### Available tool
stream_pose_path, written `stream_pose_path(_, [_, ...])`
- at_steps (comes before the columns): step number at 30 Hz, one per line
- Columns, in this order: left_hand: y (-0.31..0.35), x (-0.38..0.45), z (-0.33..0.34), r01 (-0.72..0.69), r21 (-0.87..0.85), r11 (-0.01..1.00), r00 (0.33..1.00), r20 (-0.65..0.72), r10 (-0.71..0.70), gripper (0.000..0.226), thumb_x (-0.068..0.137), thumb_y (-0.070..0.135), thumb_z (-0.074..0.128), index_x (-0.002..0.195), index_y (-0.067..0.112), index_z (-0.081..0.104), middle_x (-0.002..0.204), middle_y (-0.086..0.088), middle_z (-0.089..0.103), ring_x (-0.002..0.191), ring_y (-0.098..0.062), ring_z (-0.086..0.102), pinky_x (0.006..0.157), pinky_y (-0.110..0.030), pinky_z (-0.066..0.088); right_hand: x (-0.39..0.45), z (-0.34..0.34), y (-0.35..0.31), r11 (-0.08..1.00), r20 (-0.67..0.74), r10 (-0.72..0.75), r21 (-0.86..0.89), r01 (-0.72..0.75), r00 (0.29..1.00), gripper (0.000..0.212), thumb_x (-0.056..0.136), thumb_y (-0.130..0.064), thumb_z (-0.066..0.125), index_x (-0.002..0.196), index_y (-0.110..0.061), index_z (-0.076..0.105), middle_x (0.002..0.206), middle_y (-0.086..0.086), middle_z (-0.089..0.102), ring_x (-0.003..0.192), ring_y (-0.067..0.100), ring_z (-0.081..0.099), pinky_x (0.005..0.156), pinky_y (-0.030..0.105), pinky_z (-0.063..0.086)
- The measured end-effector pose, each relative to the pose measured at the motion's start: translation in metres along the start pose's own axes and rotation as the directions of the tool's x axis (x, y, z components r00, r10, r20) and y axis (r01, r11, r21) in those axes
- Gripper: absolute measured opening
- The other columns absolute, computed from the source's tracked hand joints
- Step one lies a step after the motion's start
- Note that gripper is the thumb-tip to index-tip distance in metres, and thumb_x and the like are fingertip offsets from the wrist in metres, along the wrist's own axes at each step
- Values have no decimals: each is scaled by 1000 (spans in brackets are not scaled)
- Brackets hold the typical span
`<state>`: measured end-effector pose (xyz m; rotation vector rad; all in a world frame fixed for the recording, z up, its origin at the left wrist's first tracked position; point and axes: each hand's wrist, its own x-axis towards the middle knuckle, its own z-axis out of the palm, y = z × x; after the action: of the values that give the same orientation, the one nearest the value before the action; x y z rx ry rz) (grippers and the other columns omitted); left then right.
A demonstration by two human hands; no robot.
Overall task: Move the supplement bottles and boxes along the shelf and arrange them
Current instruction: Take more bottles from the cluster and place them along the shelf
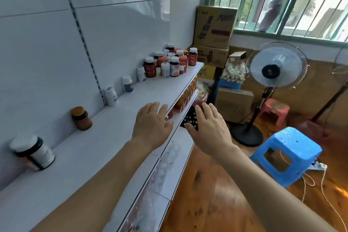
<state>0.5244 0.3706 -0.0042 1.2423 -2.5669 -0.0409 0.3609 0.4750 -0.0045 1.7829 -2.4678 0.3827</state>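
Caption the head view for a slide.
Both empty hands, left and right, reach toward clustered supplement bottles at the shelf's far end.

Labels on the crowd of small supplement bottles and red boxes [169, 63] at the far end of the white shelf [105, 130] are way too small to be read, and the ones at the back are mostly hidden by the front row. The nearest white-capped bottle with a black band [33, 151] is smeared with blur, so nothing on it can be made out. The lower shelves [169, 165] are largely covered by the top board and both forearms. The left hand [152, 123] fingertips are curled over the front edge, out of sight. The second fan's wire guard [341, 62] is cut off at the right edge.
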Motion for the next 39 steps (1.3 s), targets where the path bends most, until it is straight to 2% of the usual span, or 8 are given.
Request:
stream_pose_path(7, [18, 119, 33, 92, -15, 996, 996, -2, -92, 58, 98, 49, 40, 148, 19, 35, 151, -6, 40, 140, -23, 32, 115, -38, 26, 127, 7, 69, 992, -4, -122, -14, 122, 992, 71, 99, -59, 31, 154, -16, 22, 161, 10, 23, 151, 29, 11, 123, 45, 15])
stream_pose_path(11, [13, 174, 56, 143, -19, 990, 990, 20, -142, 59, 98, 48, 40, 149, 19, 35, 151, -5, 40, 140, -22, 32, 115, -38, 27, 190, 19, 88, 984, 12, -179, 7, 179, 984, 69, 99, -56, 34, 154, -16, 24, 160, 8, 25, 151, 29, 10, 123, 42, 12])
stream_pose_path(20, [-11, 330, 105, 215, -56, 975, 977, 8, -215, 58, 97, 46, 44, 146, 16, 38, 147, -6, 44, 135, -26, 37, 111, -41, 33, 350, 68, 128, 967, 116, -251, -14, 255, 961, 69, 100, -54, 37, 154, -15, 21, 161, 11, 22, 150, 31, 10, 123, 45, 16])
stream_pose_path(22, [-15, 360, 111, 213, -47, 976, 977, -8, -214, 57, 96, 46, 46, 144, 15, 41, 144, -6, 46, 132, -27, 39, 109, -42, 35, 383, 73, 133, 962, 98, -270, -8, 272, 958, 67, 99, -52, 40, 152, -15, 24, 158, 10, 27, 148, 31, 16, 121, 45, 21])
stream_pose_path(25, [-22, 395, 119, 229, -36, 973, 972, -47, -230, 57, 94, 47, 49, 142, 15, 43, 142, -6, 49, 130, -27, 42, 107, -43, 38, 423, 83, 141, 942, 74, -334, 1, 335, 940, 59, 96, -47, 46, 145, -15, 35, 147, 6, 42, 137, 28, 33, 113, 42, 35])
stream_pose_path(29, [-28, 434, 134, 242, -17, 970, 966, -87, -242, 54, 92, 44, 52, 137, 15, 47, 135, -5, 53, 125, -26, 45, 105, -41, 39, 473, 97, 156, 905, 116, -426, 69, 420, 897, 50, 97, -33, 50, 143, -17, 39, 145, 4, 45, 130, 28, 41, 105, 40, 42])
stream_pose_path(33, [-28, 459, 146, 260, 15, 966, 961, -107, -256, 57, 90, 44, 50, 138, 14, 47, 133, -7, 52, 125, -28, 45, 104, -44, 40, 511, 121, 166, 814, 115, -579, 127, 566, 807, 44, 95, -15, 51, 138, -14, 47, 137, 4, 50, 116, 29, 53, 89, 39, 52])
stream_pose_path(39, [-14, 486, 168, 367, 86, 926, 925, -138, -354, 51, 94, 35, 38, 137, 11, 52, 138, -14, 53, 128, -32, 46, 108, -48, 39, 555, 167, 182, 691, 149, -722, 206, 693, 676, 42, 87, -5, 54, 129, -13, 53, 122, 3, 49, 82, 31, 61, 60, 42, 56])
